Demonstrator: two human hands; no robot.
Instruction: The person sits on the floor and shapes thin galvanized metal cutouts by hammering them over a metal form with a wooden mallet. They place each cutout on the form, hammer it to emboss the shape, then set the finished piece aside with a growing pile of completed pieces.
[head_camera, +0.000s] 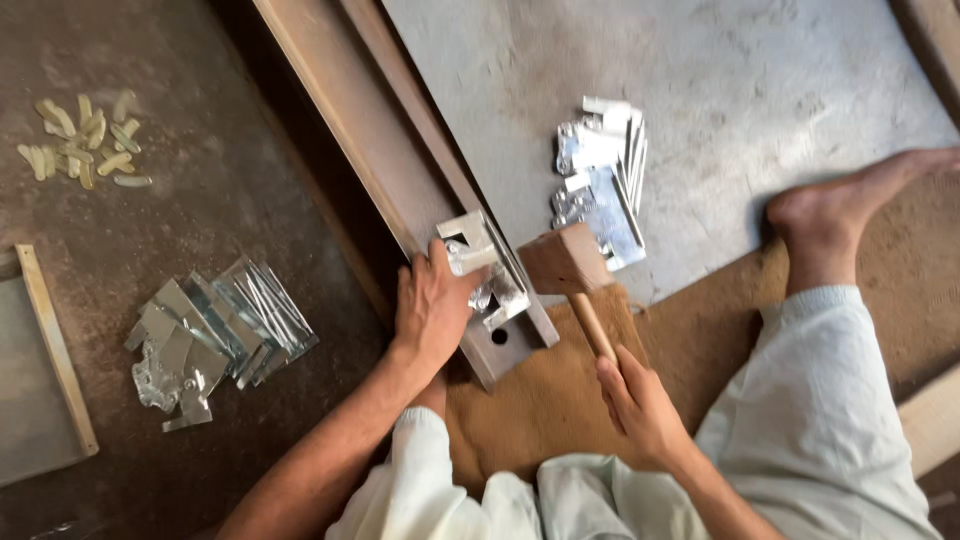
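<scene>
Fingers of the left hand (432, 305) press a small shiny metal piece (478, 258) onto the long brown steel bar (400, 170) lying across the floor; right hand (640, 405) fingers grip the wooden mallet (568, 262), its head just beside that piece at the bar's near end.

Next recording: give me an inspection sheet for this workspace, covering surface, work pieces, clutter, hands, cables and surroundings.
Surface: dark floor on the left, grey slab on the right, brown mat under the work.
Work pieces: long metal bar running diagonally; shiny sheet-metal piece lying on its near end.
Clutter: pile of cut metal pieces on the left, second metal pile on the slab, small pale pieces at top left.
Hands: left hand presses the sheet-metal piece on the bar; right hand grips the wooden mallet by its handle.
Cables: nothing seen.
Surroundings: framed board at left edge; the person's bare foot on the right.
</scene>
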